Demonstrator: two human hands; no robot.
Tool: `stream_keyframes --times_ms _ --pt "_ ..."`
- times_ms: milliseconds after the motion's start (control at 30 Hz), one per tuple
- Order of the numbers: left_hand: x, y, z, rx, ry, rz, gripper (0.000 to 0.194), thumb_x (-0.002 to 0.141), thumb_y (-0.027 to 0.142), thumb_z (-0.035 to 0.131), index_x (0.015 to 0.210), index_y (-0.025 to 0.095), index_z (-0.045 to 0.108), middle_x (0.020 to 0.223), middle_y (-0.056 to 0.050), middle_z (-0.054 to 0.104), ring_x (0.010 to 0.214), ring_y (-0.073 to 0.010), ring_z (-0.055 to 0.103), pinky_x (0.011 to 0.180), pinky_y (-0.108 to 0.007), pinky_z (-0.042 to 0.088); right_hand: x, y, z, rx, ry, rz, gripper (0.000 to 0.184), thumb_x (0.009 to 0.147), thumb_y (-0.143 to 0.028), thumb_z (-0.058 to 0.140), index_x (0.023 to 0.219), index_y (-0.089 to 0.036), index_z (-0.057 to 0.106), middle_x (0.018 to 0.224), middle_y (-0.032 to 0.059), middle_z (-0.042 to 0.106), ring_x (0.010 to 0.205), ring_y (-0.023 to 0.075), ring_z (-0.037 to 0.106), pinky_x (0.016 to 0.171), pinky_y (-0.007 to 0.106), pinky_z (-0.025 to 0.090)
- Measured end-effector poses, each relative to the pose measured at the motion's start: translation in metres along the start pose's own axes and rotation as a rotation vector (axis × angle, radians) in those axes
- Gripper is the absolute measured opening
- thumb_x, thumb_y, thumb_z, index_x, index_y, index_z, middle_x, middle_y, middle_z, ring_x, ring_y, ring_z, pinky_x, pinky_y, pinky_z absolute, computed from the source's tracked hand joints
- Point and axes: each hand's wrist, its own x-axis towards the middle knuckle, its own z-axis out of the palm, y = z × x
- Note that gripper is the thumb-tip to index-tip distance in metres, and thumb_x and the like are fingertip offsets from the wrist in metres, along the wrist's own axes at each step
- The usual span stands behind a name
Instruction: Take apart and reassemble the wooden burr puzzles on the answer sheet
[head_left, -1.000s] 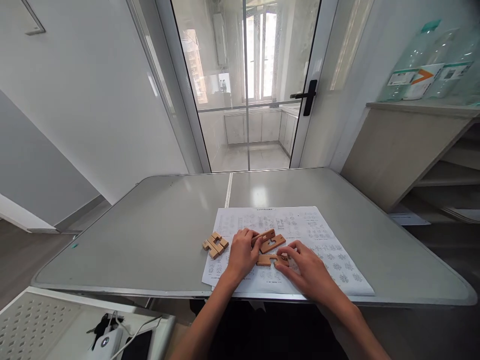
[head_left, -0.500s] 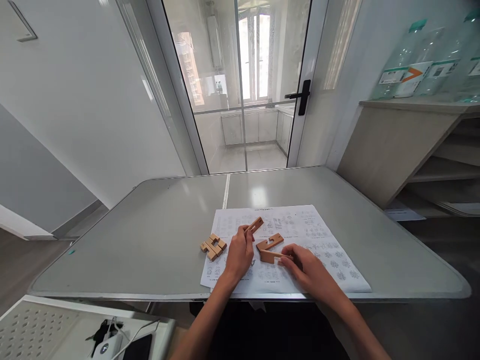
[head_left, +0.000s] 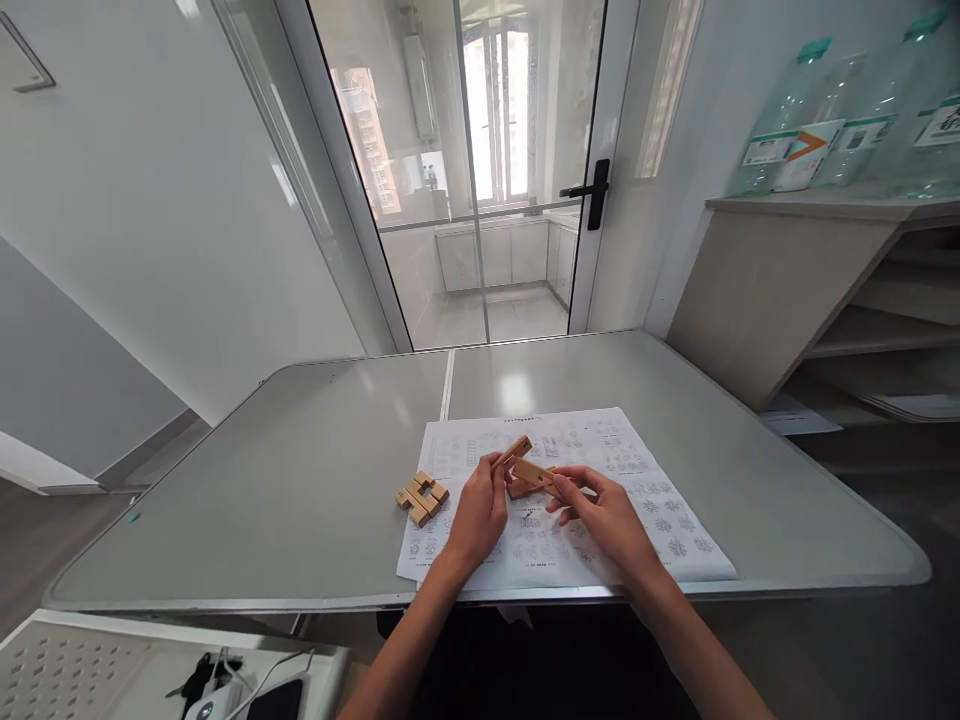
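Note:
My left hand [head_left: 480,505] is closed on a notched wooden puzzle piece [head_left: 516,450], which slants up to the right above the paper. Between thumb and fingers, my right hand [head_left: 604,510] pinches a second flat wooden puzzle piece [head_left: 534,472]; its far end comes close to the left hand's piece, and whether they touch I cannot tell. Under them a third wooden piece [head_left: 517,489] lies on the printed sheet [head_left: 637,460], mostly covered. Left of my left hand, several joined wooden pieces [head_left: 422,498] rest partly on the sheet's edge.
The sheet with line diagrams lies on a grey table [head_left: 337,480]. At the lower left, a white perforated stand [head_left: 82,660] holds keys, a white charger with cables and a dark phone. Large plastic bottles [head_left: 772,130] stand on a shelf at right. A glass door [head_left: 480,250] is behind the table.
My right hand has picked its wooden piece up off the paper and brought it toward the left hand's piece. My left hand has raised its piece too. The camera view has shifted slightly.

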Motion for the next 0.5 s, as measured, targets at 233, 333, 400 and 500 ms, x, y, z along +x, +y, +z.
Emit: stream_keyframes --times_ms 233,333,400,500 --pt "0.002 0.007 -0.002 -0.069 -0.04 0.058 0.033 0.109 0.034 0.039 0.134 0.023 0.058 0.122 -0.009 0.073 0.112 -0.0252 0.07 0.099 -0.041 0.054 0.003 0.008 0.01 0.156 0.031 0.039 0.044 0.079 -0.057 0.081 0.1 -0.02 0.071 0.09 0.0075 0.079 0.081 0.0274 0.08 0.082 0.042 0.068" --pt "0.002 0.011 -0.004 -0.087 -0.057 0.078 0.036 0.108 0.034 0.041 0.139 0.025 0.058 0.128 -0.008 0.072 0.116 -0.0254 0.069 0.102 -0.042 0.054 0.002 0.011 0.009 0.185 0.053 0.038 0.043 0.08 -0.056 0.082 0.1 -0.02 0.071 0.095 0.0078 0.079 0.082 0.0273 0.08 0.086 0.044 0.068" --pt "0.001 0.011 -0.006 -0.078 -0.069 0.089 0.038 0.108 0.034 0.042 0.142 0.027 0.057 0.131 -0.007 0.072 0.117 -0.0258 0.069 0.102 -0.042 0.054 0.002 0.012 0.008 0.195 0.06 0.037 0.043 0.08 -0.056 0.081 0.101 -0.02 0.071 0.097 0.0079 0.08 0.084 0.0275 0.08 0.087 0.044 0.067" --pt "0.0 0.009 -0.006 -0.05 -0.072 0.113 0.04 0.108 0.033 0.041 0.146 0.029 0.054 0.133 -0.007 0.071 0.117 -0.0256 0.069 0.101 -0.042 0.055 0.001 0.014 0.007 0.203 0.059 0.038 0.043 0.08 -0.056 0.082 0.1 -0.019 0.071 0.098 0.008 0.08 0.083 0.0274 0.08 0.087 0.044 0.067"
